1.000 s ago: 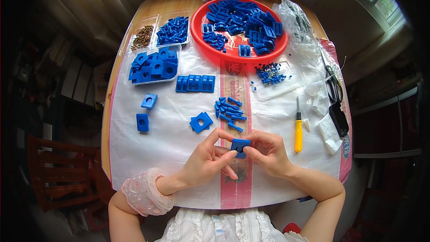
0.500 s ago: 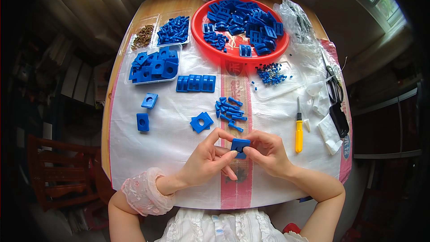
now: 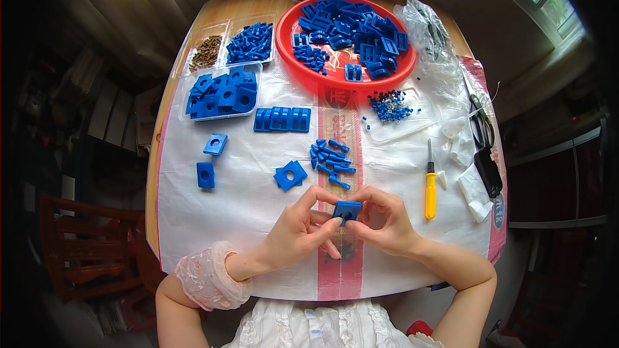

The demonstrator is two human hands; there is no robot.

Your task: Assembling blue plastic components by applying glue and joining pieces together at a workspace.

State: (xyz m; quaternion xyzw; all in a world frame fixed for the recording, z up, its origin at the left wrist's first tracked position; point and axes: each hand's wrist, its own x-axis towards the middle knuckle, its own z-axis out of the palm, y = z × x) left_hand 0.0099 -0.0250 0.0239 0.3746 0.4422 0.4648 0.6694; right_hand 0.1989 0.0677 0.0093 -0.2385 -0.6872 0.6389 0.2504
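Both my hands meet near the table's front edge around one small blue square plastic part (image 3: pixel 347 211) with a hole in it. My left hand (image 3: pixel 302 229) pinches its left side between thumb and fingers. My right hand (image 3: pixel 382 219) grips its right side. Just beyond my fingers lies a loose pile of small blue pegs (image 3: pixel 331 160) and a pair of blue square plates (image 3: pixel 290 175) stacked on the white woven sheet (image 3: pixel 245 206).
A red round tray (image 3: pixel 287 42) full of blue parts stands at the back. Clear trays hold blue squares (image 3: pixel 219 93), blue pegs (image 3: pixel 250 42) and brown screws (image 3: pixel 206 51). A yellow-handled screwdriver (image 3: pixel 430 183), scissors (image 3: pixel 482 130) and two loose blue blocks (image 3: pixel 210 158) lie around.
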